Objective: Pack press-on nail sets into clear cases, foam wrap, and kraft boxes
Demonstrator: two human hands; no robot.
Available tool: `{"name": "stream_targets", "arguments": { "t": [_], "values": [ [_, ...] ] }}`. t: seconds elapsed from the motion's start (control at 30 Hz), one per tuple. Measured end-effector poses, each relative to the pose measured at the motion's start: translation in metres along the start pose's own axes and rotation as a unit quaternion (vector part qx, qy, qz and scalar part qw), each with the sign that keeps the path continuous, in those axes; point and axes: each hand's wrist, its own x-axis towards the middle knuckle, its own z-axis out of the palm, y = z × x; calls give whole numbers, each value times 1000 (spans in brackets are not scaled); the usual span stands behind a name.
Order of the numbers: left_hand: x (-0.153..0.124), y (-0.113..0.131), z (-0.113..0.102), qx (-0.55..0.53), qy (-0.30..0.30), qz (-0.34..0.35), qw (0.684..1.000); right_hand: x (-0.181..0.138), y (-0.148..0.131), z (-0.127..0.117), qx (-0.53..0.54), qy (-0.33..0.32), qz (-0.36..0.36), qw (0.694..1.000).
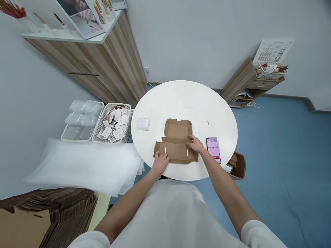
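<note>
An unfolded brown cardboard box lies on the white round table, its lid panel pointing away from me. Two short white strips show on its near panel. My left hand rests on the near left edge of that panel, fingers a little apart. At the right end of the fold between the two panels, my right hand has its fingers closed round the cardboard edge; part of the grip is hidden. A small clear-wrapped white packet lies to the left of the box.
A phone showing a timer lies at the table's right. Left of the table are a basket of cards, a basket of clear packets, white sheets and stacked flat cardboard. An open carton stands on the floor at right.
</note>
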Motion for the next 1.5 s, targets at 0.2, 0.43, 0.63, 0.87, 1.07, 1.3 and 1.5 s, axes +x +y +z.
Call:
{"name": "stream_targets", "arguments": {
  "t": [0.2, 0.43, 0.63, 0.87, 1.07, 1.3, 1.5],
  "values": [
    [6, 0, -4, 4, -15, 4, 1000, -4, -2, 6, -101, 28, -44, 994],
    [15, 1, -5, -21, -41, -3, 999, -24, 0, 24, -220, 73, -107, 967],
    [18, 1, -5, -20, -51, -6, 998, -37, 15, 40, -242, 84, -112, 960],
    [22, -4, -9, -3, -19, -13, 1000, -40, 22, 47, -242, 94, -113, 959],
    [32, -13, -13, -16, -27, -57, 998, -36, 22, 52, -244, 97, -127, 957],
    [41, -22, -24, 88, 26, 6, 996, -32, 24, 46, -256, 92, -152, 950],
    [51, -31, -30, 60, -10, 63, 996, -35, 16, 39, -287, 66, -134, 946]
  ]
}}
